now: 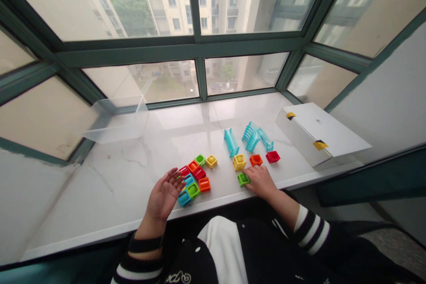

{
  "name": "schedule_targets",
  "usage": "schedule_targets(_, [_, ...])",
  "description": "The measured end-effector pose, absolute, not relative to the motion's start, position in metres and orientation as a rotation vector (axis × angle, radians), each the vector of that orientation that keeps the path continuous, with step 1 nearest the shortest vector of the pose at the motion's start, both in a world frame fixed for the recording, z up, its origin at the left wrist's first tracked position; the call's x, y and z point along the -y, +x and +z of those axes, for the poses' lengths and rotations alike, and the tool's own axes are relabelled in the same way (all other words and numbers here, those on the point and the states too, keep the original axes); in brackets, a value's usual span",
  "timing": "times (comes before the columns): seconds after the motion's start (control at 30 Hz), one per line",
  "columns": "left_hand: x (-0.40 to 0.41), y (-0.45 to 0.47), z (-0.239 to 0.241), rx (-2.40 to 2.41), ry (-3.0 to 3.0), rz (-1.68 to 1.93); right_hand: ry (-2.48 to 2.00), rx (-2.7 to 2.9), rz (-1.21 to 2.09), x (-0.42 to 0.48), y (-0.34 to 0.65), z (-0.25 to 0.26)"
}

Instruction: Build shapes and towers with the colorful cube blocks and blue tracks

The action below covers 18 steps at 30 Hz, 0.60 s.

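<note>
My left hand [165, 194] lies palm up on the white marble sill [126, 173], fingers spread, beside a cluster of coloured square blocks [195, 177]; it holds nothing. My right hand [261, 180] rests knuckles up with its fingertips on a green block [243, 179]. Just beyond it stand a yellow block [239, 162], an orange block [256, 159] and a red block [273, 156]. Behind those lie translucent cyan ribbed track pieces [250, 136].
A clear plastic bin [116, 120] sits at the back left of the sill. A white cardboard box [319, 135] with yellow-black tape lies at the right. Window glass and green frames close off the far side. The sill's front edge runs near my arms.
</note>
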<state>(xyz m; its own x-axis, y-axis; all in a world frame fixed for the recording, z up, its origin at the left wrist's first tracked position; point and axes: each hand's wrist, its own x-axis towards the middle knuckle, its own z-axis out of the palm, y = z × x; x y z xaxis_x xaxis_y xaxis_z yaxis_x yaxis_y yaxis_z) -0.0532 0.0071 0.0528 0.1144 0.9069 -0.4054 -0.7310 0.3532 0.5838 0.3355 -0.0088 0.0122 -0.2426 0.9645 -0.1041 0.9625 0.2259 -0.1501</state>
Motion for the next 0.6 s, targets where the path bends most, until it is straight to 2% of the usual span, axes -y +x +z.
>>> schedule_targets(0.33, [-0.006,-0.059,0.05,-0.834,0.231,1.229,-1.776,2.299,0.274,0.017,0.35,0.037])
schedule_targets(0.6, [-0.006,-0.059,0.045,-0.815,0.256,1.223,-1.688,2.136,0.109,-0.006,0.364,0.057])
